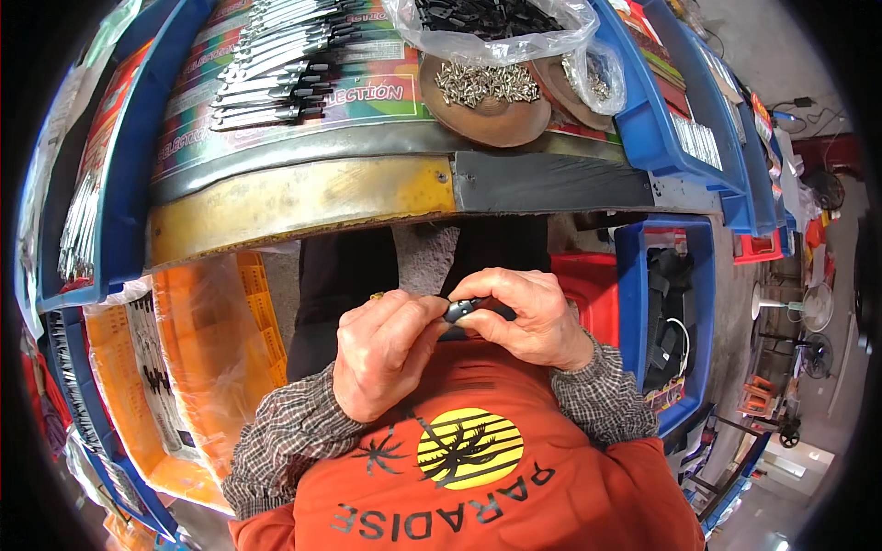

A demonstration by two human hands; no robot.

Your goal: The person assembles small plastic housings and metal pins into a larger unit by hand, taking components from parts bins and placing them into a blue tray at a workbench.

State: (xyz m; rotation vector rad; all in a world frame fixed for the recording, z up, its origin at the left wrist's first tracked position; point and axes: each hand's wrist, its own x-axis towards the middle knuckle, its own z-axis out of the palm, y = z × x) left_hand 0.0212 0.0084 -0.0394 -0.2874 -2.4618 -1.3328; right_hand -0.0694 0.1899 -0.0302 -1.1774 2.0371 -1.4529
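Observation:
My left hand (386, 354) and my right hand (528, 317) meet close to my chest, below the workbench edge. Between their fingertips they pinch a small black part (462, 309), dark and glossy; most of it is hidden by my fingers. A brown shallow dish (487, 124) holding several small metal screws sits on the bench just above. Rows of finished metal-and-black pieces (271, 64) lie on the bench at the upper left. A clear plastic bag of black parts (496, 23) rests at the top.
The bench has a worn yellow and dark metal front edge (367, 197). Blue crates stand at the right (661, 129) and lower right (684, 303), and a red bin (588, 285) sits beneath the bench. An orange crate lined with plastic (197, 367) stands at my left.

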